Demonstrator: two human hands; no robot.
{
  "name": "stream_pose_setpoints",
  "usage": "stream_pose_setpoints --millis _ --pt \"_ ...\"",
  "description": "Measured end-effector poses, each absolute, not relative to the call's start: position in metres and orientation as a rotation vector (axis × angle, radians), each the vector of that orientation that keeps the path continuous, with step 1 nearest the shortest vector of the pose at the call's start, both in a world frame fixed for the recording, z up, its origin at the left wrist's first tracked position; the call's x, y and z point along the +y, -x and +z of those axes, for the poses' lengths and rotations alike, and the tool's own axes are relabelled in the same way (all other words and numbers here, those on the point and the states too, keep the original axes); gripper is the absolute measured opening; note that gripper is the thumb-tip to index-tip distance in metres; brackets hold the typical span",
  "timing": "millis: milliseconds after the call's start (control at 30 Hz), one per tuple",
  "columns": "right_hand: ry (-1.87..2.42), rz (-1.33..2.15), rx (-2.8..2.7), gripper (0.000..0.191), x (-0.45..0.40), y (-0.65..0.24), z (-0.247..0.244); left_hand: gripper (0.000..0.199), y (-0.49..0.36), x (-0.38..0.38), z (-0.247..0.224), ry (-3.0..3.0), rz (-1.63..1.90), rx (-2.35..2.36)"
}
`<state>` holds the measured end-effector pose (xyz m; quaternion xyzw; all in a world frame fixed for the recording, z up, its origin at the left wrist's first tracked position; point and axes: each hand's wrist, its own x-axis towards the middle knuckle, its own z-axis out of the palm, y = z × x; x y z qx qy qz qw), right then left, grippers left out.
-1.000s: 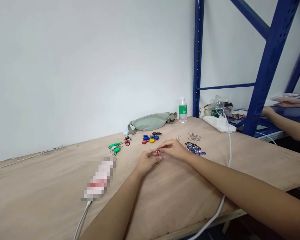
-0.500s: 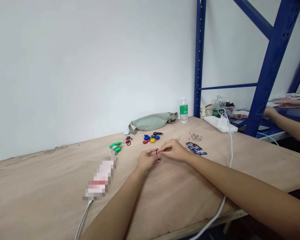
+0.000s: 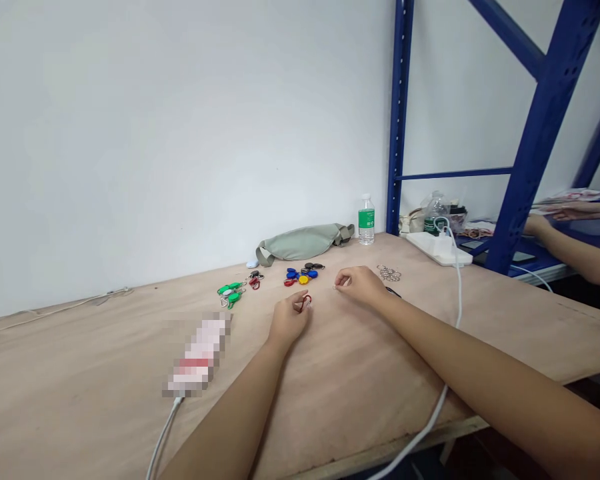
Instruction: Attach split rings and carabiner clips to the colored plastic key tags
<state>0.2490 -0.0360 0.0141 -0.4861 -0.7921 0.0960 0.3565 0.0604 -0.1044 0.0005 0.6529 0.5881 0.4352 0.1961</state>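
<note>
My left hand (image 3: 290, 320) rests on the plywood table (image 3: 350, 360) and pinches a small red carabiner (image 3: 307, 303) in its fingertips. My right hand (image 3: 361, 285) sits apart from it, curled, with its fingertips by a small metal ring (image 3: 337, 287). Whether it holds that ring, I cannot tell. Dark carabiners (image 3: 394, 292) lie mostly hidden behind my right hand. Beyond it is a pile of silver split rings (image 3: 389, 273). Blue, yellow and red key tags (image 3: 300, 276) and green ones (image 3: 231, 293) lie farther off.
A sage waist bag (image 3: 305, 243), water bottle (image 3: 366, 221) and white power strip (image 3: 439, 249) stand at the back. A white cable crosses the table. A pixelated object (image 3: 199, 353) lies left. Blue shelving (image 3: 545, 127) rises right, with another person's arm (image 3: 575, 250) behind it.
My hands have parted. My right hand has moved away from the red carabiner, towards the far side of the table and over the small rings, while my left hand keeps the carabiner.
</note>
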Motion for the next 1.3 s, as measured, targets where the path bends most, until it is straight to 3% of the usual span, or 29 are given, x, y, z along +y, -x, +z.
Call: stream_pose_setpoints --millis 167,333,633,833,1000,1167,1300 --pt "1.596 0.105 -2.002 0.013 -0.021 -0.267 0.014 0.028 -0.055 -0.097 -0.003 -2.086 0.995 1.982" --pt "1.725 0.046 -1.986 0.015 -0.012 -0.275 0.007 0.027 -0.052 -0.074 -0.006 -2.231 0.892 1.982" --pt "1.620 0.019 -1.995 0.017 -0.019 -0.268 0.011 0.034 -0.035 -0.030 -0.004 -2.220 1.022 2.052" --pt "1.462 0.125 -2.038 0.015 -0.028 -0.257 0.014 0.029 -0.012 -0.027 0.003 -2.213 1.152 2.285" --pt "1.371 0.194 -2.035 0.015 -0.038 -0.248 0.017 0.038 0.022 -0.010 0.004 -2.128 0.932 2.709" --pt "1.253 0.245 -2.076 0.014 -0.047 -0.238 0.017 0.056 0.044 0.019 0.000 -2.106 0.576 2.646" --pt "1.183 0.260 -2.085 0.014 -0.050 -0.234 0.016 0.052 0.049 0.028 -0.001 -2.061 0.471 2.616"
